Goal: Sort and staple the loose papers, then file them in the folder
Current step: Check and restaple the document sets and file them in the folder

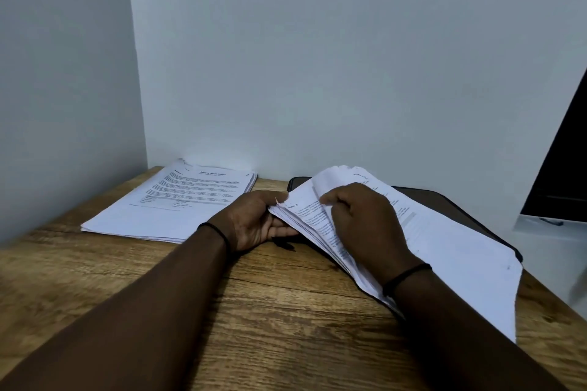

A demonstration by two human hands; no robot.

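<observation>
I see my left hand (257, 222) cupped under the near left edge of the stack (444, 238), fingers curled beneath it. My right hand (365, 219) pinches and lifts several top pages. The stack lies on the dark folder (451, 200), right side of the table (254, 311). A second pile (178, 200) rests well left, untouched.

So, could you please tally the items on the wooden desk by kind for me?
Paper stacks: 2 (flat stack, thumbed stack)
Dark folder: 1
Black wristbands: 2 (left, right)
Total: 5
</observation>
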